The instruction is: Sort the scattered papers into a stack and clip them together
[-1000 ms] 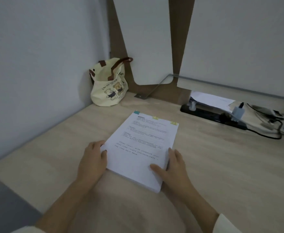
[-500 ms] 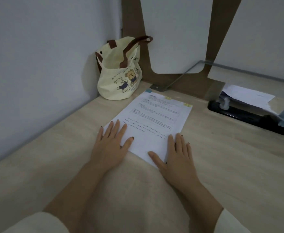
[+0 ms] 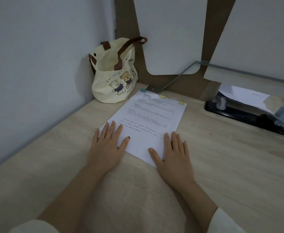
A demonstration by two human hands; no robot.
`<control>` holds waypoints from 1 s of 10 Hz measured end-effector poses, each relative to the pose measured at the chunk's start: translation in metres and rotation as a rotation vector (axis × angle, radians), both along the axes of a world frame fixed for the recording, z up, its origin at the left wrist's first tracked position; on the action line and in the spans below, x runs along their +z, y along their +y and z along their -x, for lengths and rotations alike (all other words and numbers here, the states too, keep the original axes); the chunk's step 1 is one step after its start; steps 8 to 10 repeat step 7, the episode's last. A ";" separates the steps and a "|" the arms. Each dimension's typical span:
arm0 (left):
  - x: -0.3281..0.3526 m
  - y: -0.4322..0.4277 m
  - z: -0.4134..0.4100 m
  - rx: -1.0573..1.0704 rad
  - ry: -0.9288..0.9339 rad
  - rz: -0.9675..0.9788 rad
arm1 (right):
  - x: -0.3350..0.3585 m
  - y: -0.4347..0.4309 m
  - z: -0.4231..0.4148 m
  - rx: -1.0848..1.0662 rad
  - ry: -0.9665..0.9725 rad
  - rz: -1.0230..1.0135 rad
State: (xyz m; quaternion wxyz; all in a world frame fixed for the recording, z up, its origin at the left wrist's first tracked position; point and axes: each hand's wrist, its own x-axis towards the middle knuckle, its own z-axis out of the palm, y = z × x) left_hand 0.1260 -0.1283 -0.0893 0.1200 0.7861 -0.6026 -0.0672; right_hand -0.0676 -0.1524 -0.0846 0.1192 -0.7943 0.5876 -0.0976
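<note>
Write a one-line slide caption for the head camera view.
Both hands, left and right, lie flat on the near corners of a clipped paper stack on a wooden desk.

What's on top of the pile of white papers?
Both hands, left and right, lie flat on the white paper stack's near corners. Two yellow binder clips grip its far edge. Lower sheets are covered.

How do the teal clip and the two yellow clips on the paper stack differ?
The teal clip sits at the stack's far left corner; the yellow clips sit mid-edge and at the far right corner. The yellow clips' wire handles stand upright; the teal clip's handles cannot be made out. All grip the stack's far edge.
</note>
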 end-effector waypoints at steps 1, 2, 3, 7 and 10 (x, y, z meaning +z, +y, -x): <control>0.001 0.006 0.004 0.016 0.009 0.008 | 0.000 0.005 0.001 0.009 0.009 0.016; 0.002 0.008 0.004 0.016 0.000 -0.009 | -0.002 0.009 0.002 0.008 0.000 0.042; 0.003 0.009 0.005 0.015 -0.009 -0.027 | -0.003 0.010 0.002 0.008 -0.006 0.046; 0.003 0.017 0.006 0.039 0.082 0.154 | 0.015 0.020 0.016 -0.072 -0.461 -0.133; 0.003 0.017 0.006 0.039 0.082 0.154 | 0.015 0.020 0.016 -0.072 -0.461 -0.133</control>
